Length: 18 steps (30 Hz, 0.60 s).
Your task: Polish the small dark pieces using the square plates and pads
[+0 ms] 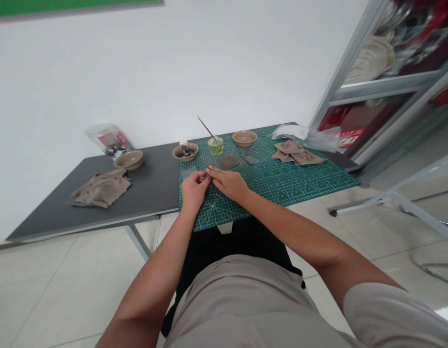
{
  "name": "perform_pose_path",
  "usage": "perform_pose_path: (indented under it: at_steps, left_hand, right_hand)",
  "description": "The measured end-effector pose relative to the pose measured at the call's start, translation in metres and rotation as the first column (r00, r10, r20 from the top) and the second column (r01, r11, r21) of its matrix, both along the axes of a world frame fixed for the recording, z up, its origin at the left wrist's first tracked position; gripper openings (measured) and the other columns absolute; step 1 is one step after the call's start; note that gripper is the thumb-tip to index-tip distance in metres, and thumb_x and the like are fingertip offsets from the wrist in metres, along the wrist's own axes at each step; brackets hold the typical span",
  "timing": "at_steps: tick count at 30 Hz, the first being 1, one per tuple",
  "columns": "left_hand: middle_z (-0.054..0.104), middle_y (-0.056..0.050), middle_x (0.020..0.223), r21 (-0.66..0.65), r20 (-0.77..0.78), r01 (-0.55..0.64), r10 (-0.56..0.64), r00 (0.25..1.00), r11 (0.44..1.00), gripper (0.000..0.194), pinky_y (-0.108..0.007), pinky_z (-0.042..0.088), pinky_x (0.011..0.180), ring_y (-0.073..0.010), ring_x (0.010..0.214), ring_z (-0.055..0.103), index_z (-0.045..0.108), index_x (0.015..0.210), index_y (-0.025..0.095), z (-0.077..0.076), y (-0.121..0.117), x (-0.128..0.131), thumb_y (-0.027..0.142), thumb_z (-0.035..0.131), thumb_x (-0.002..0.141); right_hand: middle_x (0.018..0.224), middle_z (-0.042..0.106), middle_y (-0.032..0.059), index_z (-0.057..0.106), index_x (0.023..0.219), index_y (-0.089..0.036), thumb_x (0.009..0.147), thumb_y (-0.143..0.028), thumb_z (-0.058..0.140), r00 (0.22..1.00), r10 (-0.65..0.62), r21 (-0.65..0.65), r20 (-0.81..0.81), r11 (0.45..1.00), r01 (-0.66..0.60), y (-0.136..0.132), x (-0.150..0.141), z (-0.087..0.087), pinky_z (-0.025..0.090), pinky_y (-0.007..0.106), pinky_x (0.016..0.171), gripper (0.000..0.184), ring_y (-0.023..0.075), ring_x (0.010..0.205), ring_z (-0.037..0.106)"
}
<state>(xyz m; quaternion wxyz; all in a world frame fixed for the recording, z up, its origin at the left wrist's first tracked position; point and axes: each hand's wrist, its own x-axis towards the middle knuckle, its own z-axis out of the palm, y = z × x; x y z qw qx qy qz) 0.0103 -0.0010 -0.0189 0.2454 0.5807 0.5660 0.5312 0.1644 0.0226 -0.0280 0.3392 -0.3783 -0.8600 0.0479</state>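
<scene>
My left hand (195,190) and my right hand (229,183) meet over the green cutting mat (275,186). Both have their fingers bent and pressed together at one spot; whatever is between them is too small or hidden to name. Just beyond the fingertips lie a brown square piece (229,162) and a small grey flat piece (250,158). A pale flat piece (188,171) is partly covered by my left hand. Farther back stands a glass cup (216,146) of yellowish liquid, with a thin brown stick (206,127) leaning in it.
Behind the hands are a bowl of dark pieces (185,151) and a tan bowl (245,138). A brown cloth (296,152) and clear plastic bag (306,135) lie right. On the dark table (151,188) at left sit another cloth (102,187), a bowl (129,159) and a bag (107,139).
</scene>
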Motion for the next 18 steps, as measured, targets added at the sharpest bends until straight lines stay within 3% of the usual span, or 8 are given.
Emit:
perform_pose_path:
  at_steps: [7, 18]
  left_hand:
    - [0.072, 0.001, 0.066, 0.012, -0.094, -0.036, 0.037, 0.995, 0.999, 0.012, -0.025, 0.048, 0.065, -0.0131, 0.062, 0.064, 0.072, 0.076, 0.018, 0.000, -0.001, 0.000, 0.028, 0.066, 0.079]
    - [0.073, 0.000, 0.069, 0.051, 0.078, -0.037, 0.033, 0.996, 0.998, 0.023, -0.026, 0.051, 0.063, -0.0148, 0.062, 0.067, 0.073, 0.083, 0.018, -0.012, 0.000, -0.002, 0.040, 0.074, 0.075]
  right_hand:
    - [0.144, 0.057, 0.0067, 0.059, 0.138, -0.021, 0.095, -0.009, 0.047, 0.998, 0.028, 0.066, 0.055, 0.997, -0.032, 0.002, -0.004, -0.009, 0.049, 0.037, 0.109, 0.046, 0.0188, 0.132, 0.056]
    - [0.136, 0.064, 0.0095, 0.059, 0.138, -0.017, 0.097, -0.014, 0.047, 0.995, -0.083, 0.029, 0.051, 0.996, 0.081, 0.000, -0.004, -0.004, 0.055, 0.032, 0.099, 0.042, 0.0200, 0.119, 0.066]
